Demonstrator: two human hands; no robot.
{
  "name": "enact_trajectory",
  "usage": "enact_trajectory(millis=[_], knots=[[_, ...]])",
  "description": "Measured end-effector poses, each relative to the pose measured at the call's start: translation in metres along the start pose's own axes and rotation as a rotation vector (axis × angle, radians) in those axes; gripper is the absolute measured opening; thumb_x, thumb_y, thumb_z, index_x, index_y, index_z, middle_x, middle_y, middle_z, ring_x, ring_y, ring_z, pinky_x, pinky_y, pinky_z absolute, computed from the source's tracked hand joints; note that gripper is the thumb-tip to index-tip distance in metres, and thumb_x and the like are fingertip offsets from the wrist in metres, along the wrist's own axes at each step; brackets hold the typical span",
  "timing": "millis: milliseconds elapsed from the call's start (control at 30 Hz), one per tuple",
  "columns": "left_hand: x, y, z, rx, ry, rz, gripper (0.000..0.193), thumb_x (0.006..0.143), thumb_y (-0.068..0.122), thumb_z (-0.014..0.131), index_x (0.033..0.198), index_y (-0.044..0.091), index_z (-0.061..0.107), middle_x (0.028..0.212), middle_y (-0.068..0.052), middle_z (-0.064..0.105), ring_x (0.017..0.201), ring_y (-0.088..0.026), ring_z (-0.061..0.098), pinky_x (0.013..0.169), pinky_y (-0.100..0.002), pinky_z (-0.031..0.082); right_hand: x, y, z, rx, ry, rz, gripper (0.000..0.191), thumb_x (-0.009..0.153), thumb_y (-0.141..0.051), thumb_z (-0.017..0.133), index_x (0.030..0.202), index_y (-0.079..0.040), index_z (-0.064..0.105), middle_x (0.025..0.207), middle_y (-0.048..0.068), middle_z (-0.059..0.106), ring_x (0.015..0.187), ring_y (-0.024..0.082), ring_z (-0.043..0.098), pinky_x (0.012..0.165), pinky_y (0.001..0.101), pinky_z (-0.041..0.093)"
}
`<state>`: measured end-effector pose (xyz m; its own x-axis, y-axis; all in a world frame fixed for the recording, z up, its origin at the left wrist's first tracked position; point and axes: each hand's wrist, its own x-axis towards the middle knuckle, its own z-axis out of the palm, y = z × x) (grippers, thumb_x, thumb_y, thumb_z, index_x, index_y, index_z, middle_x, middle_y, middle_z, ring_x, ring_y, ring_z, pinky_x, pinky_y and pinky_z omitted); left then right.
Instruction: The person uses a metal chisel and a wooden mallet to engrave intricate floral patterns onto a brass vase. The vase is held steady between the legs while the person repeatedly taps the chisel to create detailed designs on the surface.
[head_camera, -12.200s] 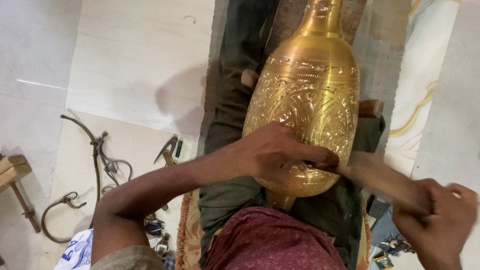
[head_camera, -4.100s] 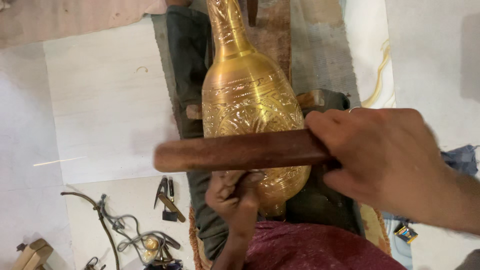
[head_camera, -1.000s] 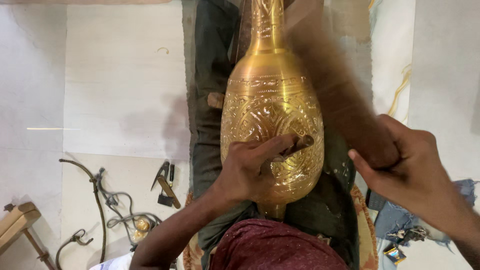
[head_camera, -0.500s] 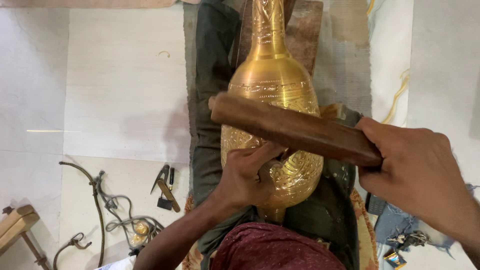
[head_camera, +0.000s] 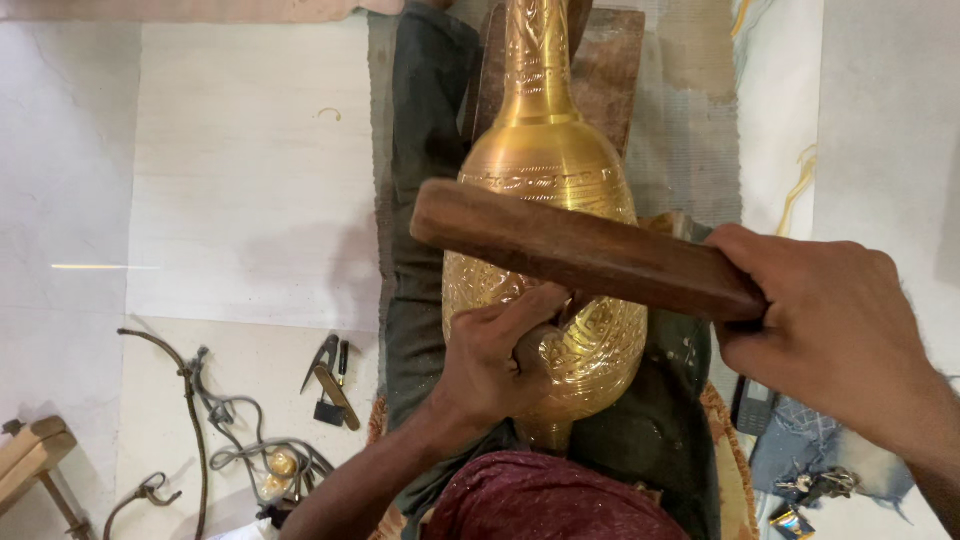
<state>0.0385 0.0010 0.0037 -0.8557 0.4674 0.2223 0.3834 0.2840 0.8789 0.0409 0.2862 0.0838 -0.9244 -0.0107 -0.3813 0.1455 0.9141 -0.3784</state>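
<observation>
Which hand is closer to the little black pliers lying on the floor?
Left. The left hand rests on the brass vase, just right of the pliers. The right hand grips the wooden bat, far across.

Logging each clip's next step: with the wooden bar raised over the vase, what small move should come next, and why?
Probably bring the bar down toward the left hand. The right hand holds it above the vase, while the left hand presses against the engraved belly; any tool in it is hidden.

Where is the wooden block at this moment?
In the head view the wooden block is gripped at its right end by the right hand, lying slantwise across the engraved brass vase, just above the left hand on the vase's belly.
</observation>
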Motion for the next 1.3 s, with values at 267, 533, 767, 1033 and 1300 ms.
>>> enact_trajectory(millis=[267, 533, 767, 1033, 1300], knots=[[0.001, -0.009, 0.007, -0.032, 0.089, 0.183, 0.064, 0.078, -0.016, 0.059, 0.140, 0.000, 0.057, 0.127, -0.020, 0.071, 0.099, -0.025, 0.080, 0.082, -0.031, 0.069, 0.001, -0.011, -0.001, 0.105, 0.038, -0.048, 0.038, 0.063, -0.014, 0.079, 0.099, -0.012, 0.067, 0.057, 0.007, 0.061, 0.051, 0.025, 0.060, 0.050, 0.0398, 0.045], [-0.003, -0.008, 0.009, 0.030, 0.090, 0.069, 0.068, 0.074, -0.014, 0.062, 0.139, 0.003, 0.061, 0.112, -0.017, 0.076, 0.084, -0.022, 0.079, 0.067, -0.030, 0.065, 0.009, -0.011, -0.009, 0.020, -0.017, -0.001, 0.031, 0.076, -0.022, 0.084, 0.095, -0.011, 0.061, 0.061, 0.008, 0.056, 0.055, 0.025, 0.059, 0.056, 0.0433, 0.042], [-0.005, -0.011, 0.012, 0.024, 0.149, 0.151, 0.062, 0.081, -0.015, 0.061, 0.140, 0.003, 0.058, 0.117, -0.020, 0.076, 0.086, -0.021, 0.079, 0.066, -0.030, 0.064, 0.011, -0.016, -0.009, -0.005, -0.059, 0.058, 0.036, 0.066, -0.019, 0.080, 0.098, -0.014, 0.065, 0.063, 0.005, 0.061, 0.058, 0.024, 0.063, 0.059, 0.0438, 0.051], [-0.003, -0.010, 0.014, 0.043, 0.191, 0.122, 0.064, 0.079, -0.016, 0.058, 0.141, 0.003, 0.059, 0.114, -0.019, 0.076, 0.084, -0.021, 0.080, 0.068, -0.030, 0.065, 0.005, -0.021, -0.009, 0.077, 0.008, 0.041, 0.036, 0.079, -0.023, 0.083, 0.108, -0.011, 0.065, 0.066, 0.011, 0.055, 0.056, 0.030, 0.057, 0.058, 0.0457, 0.042], [-0.006, -0.010, 0.017, 0.066, 0.194, 0.065, 0.060, 0.075, -0.014, 0.059, 0.133, -0.002, 0.063, 0.095, -0.015, 0.078, 0.073, -0.018, 0.077, 0.061, -0.030, 0.062, 0.016, -0.032, -0.020, -0.237, -0.175, 0.044, 0.045, 0.070, -0.020, 0.080, 0.113, -0.016, 0.068, 0.062, 0.005, 0.062, 0.053, 0.020, 0.063, 0.056, 0.0378, 0.049]])
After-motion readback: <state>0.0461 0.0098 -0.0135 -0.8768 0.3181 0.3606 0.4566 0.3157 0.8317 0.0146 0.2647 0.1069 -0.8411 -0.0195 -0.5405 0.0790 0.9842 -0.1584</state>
